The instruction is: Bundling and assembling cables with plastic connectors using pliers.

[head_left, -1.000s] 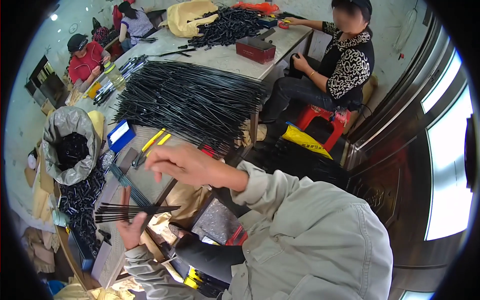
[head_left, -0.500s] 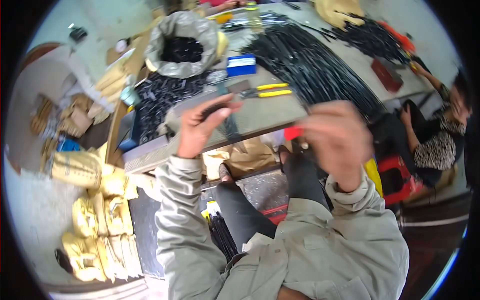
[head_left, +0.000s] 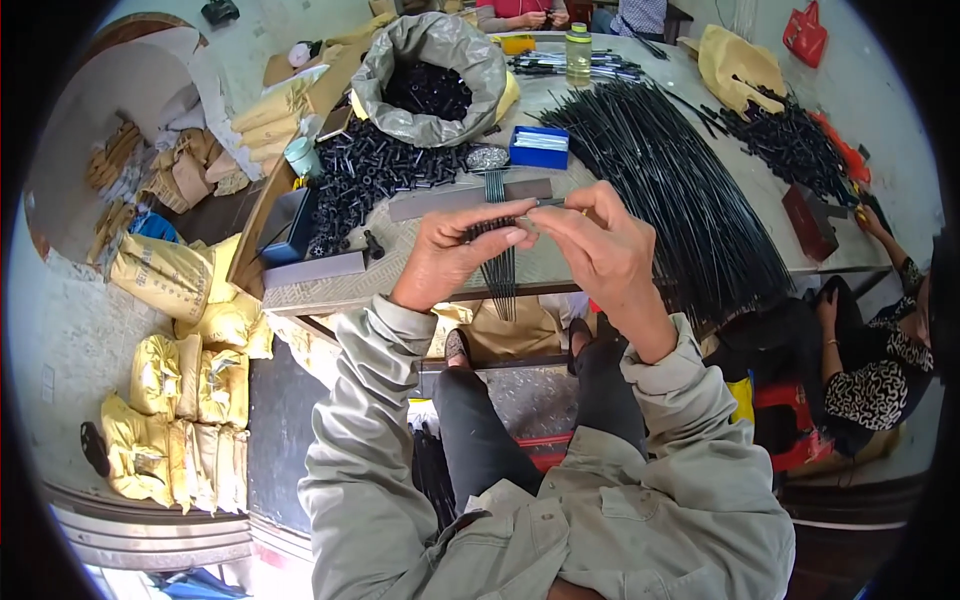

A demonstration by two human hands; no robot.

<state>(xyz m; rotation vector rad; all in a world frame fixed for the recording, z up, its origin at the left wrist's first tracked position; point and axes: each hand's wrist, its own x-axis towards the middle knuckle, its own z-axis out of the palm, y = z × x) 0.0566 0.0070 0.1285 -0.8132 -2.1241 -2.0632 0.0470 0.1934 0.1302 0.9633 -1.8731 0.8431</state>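
Observation:
My left hand (head_left: 455, 252) is closed, its thumb and fingers pinching a row of small black pieces (head_left: 488, 229). Meeting it above the table's front edge, my right hand (head_left: 600, 240) has thumb and forefinger pinched at the left fingertips; what they hold is too small to make out. Behind and below my left hand, a flat bunch of thin black strands (head_left: 500, 280) reaches past the table edge. A grey flat bar (head_left: 420, 204) lies on the table behind the hands. The pliers are not visible now.
On the table (head_left: 380, 240) lie a heap of short black parts (head_left: 380, 165), a lined sack (head_left: 365, 75) of black parts, a blue box (head_left: 540, 157), a bottle (head_left: 578, 55) and long black rods (head_left: 670, 170). A co-worker (head_left: 870, 350) sits at the right.
My hands have come together from apart; the right moved left, and its blur is gone. My view has shifted, so the table sits lower and further right. The yellow-handled pliers no longer show.

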